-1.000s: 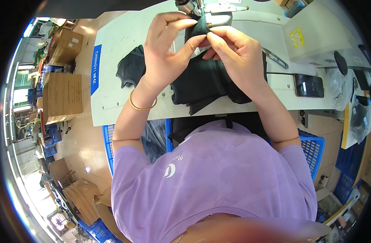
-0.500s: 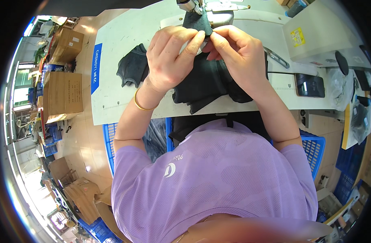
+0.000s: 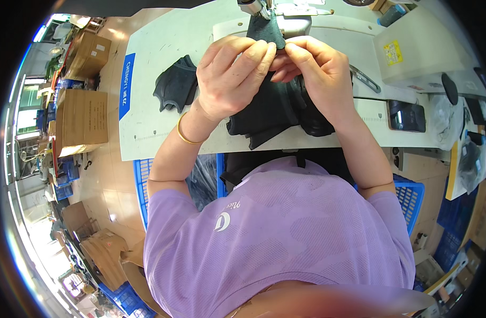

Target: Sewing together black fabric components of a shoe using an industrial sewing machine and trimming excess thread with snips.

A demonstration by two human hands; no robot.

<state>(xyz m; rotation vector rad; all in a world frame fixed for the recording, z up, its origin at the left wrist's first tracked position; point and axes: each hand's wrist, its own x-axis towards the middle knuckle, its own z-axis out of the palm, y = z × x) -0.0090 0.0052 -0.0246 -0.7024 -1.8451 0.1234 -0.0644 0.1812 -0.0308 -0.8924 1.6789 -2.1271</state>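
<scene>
A dark fabric piece (image 3: 266, 31) lies under the head of a sewing machine (image 3: 255, 7) at the top of the head view. My left hand (image 3: 231, 77) pinches its near edge between thumb and fingers. Close beside it, my right hand (image 3: 317, 71) pinches the same edge from the right. Below my hands, a pile of black fabric pieces (image 3: 264, 114) rests on the white table, partly covered by both hands. Another black fabric piece (image 3: 175, 85) lies by itself left of my left hand.
Thread snips (image 3: 365, 78) and a black phone (image 3: 406, 115) lie on the table (image 3: 142, 114) to the right. A pale machine housing (image 3: 423, 47) stands at the far right. Blue plastic crates (image 3: 409, 199) sit under the table edge. Cardboard boxes (image 3: 84, 119) stand along the left.
The view has shifted slightly. Both hands keep their pinch on the fabric edge, and more of the piece shows between the machine head and my fingers.
</scene>
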